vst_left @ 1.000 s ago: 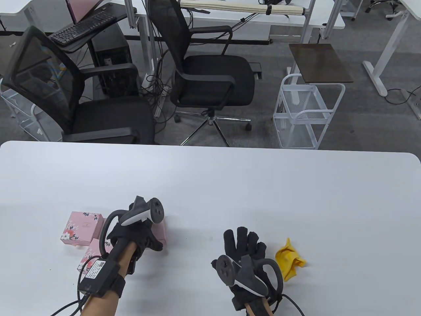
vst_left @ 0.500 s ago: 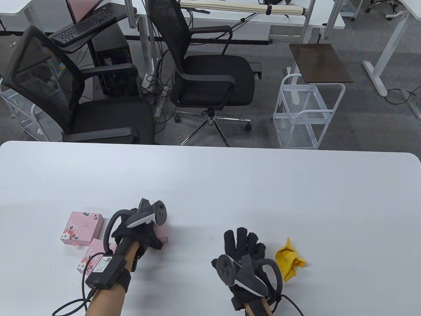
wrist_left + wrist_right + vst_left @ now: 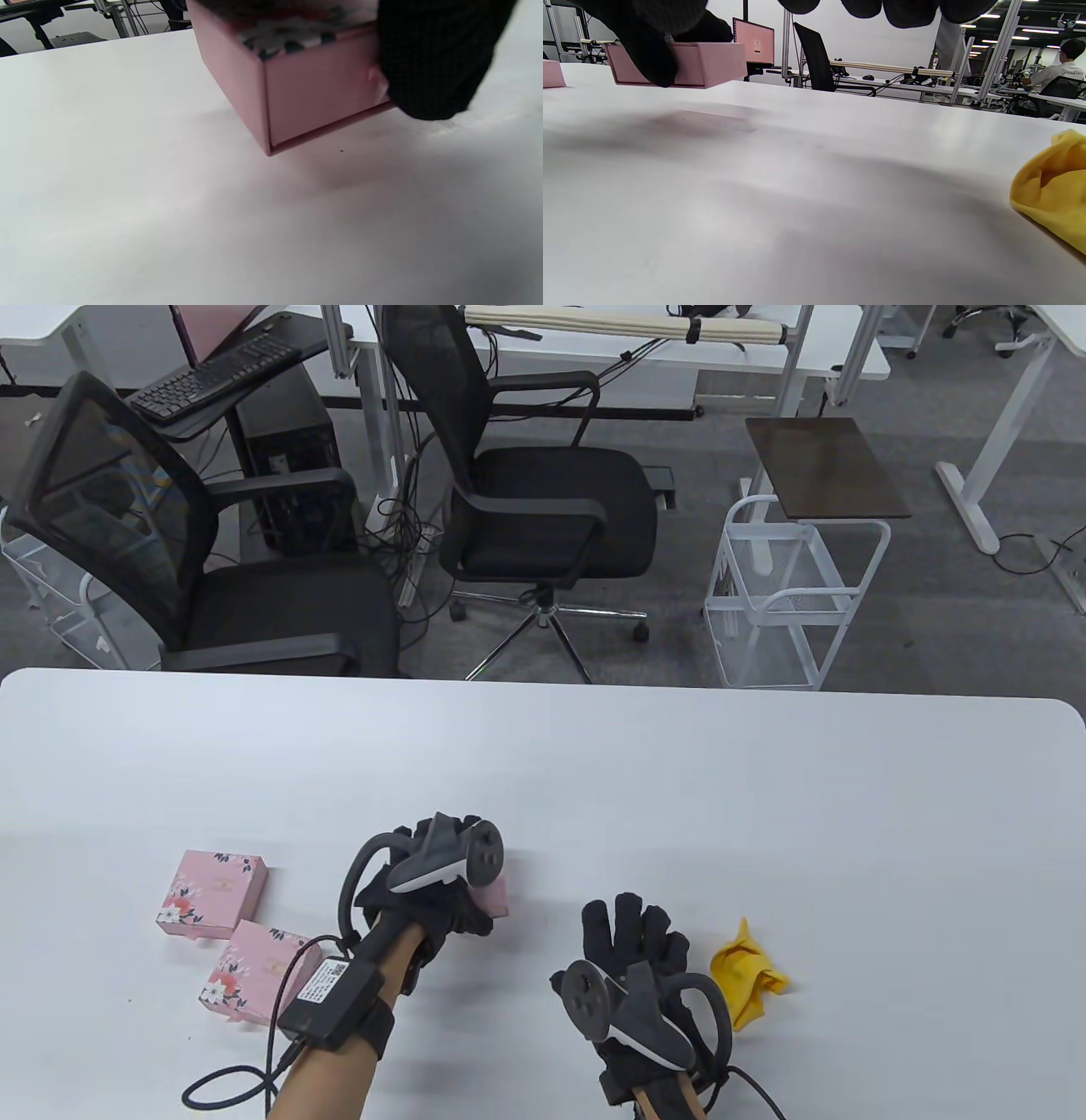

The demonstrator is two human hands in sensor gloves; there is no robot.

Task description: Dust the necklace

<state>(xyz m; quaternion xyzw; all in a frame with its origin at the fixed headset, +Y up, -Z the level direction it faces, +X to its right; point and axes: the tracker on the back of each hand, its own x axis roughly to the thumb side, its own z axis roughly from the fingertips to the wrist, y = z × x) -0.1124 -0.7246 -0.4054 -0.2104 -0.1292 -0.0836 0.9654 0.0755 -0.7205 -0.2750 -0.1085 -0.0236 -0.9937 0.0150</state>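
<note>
No necklace shows in any view; whether one lies inside a box cannot be told. The held box (image 3: 496, 895) is mostly covered in the table view by the left hand (image 3: 424, 891) and its tracker (image 3: 450, 857); only a pink corner shows. In the left wrist view the box top is cut off at the upper edge, and the floral lid is blurred. In the right wrist view the right fingertips (image 3: 908, 10) are cropped at the top edge.

The left hand grips the box from above, thumb on one side wall. The right wrist view shows the box clear of the table (image 3: 594, 780), with its shadow below. The right hand (image 3: 636, 959) rests flat on the table, fingers straight and spread, holding nothing.

The table is white, with rounded far corners. Behind it lies grey carpet with two black office chairs (image 3: 543, 500), a white wire cart (image 3: 789, 594) and further desks; a keyboard (image 3: 212, 377) sits at upper left. A seated person (image 3: 1058, 70) appears far right in the right wrist view.

Two more pink floral boxes lie left of the left forearm: the far box (image 3: 212, 893) and the near box (image 3: 259, 971), nearly touching. The left wrist cable crosses the near box. A crumpled yellow cloth (image 3: 748, 976) lies just beside the right hand, on its right.
</note>
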